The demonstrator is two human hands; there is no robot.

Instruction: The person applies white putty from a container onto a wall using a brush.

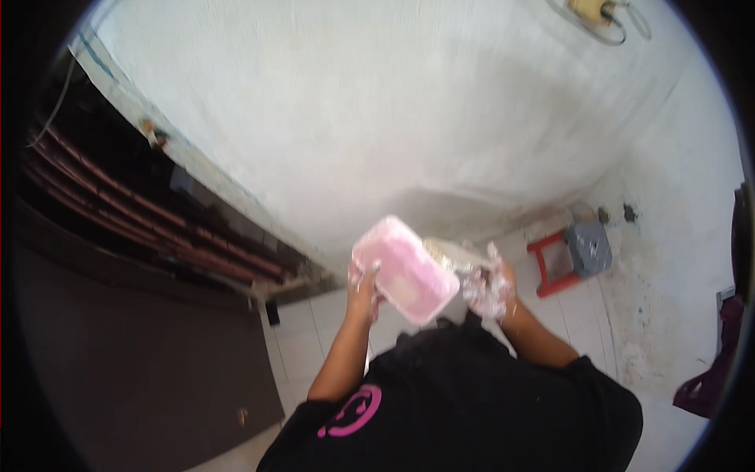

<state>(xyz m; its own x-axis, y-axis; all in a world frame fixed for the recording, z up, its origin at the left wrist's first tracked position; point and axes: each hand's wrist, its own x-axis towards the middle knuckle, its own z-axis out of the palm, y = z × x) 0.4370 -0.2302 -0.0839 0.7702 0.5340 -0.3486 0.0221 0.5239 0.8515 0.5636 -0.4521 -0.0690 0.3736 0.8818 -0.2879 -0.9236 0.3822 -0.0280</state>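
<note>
My left hand point(365, 289) grips the left side of a shallow pink plastic tray point(399, 263), with the thumb over its rim. The tray is tilted, and a pale patch shows on its pink inside. My right hand point(489, 296) is coated in white paste or foam. It holds a flat, pale, gold-flecked thing point(450, 253) against the tray's right side. Its exact kind is too blurred to make out. White smears also show on the left fingers.
Ahead stands a white, stained wall point(330, 102). A red and grey stool point(588, 248) stands on the tiled floor to the right. A dark brown door point(141, 346) is at the left, beside reddish bars point(141, 204). Purple cloth point(720, 362) hangs at the far right.
</note>
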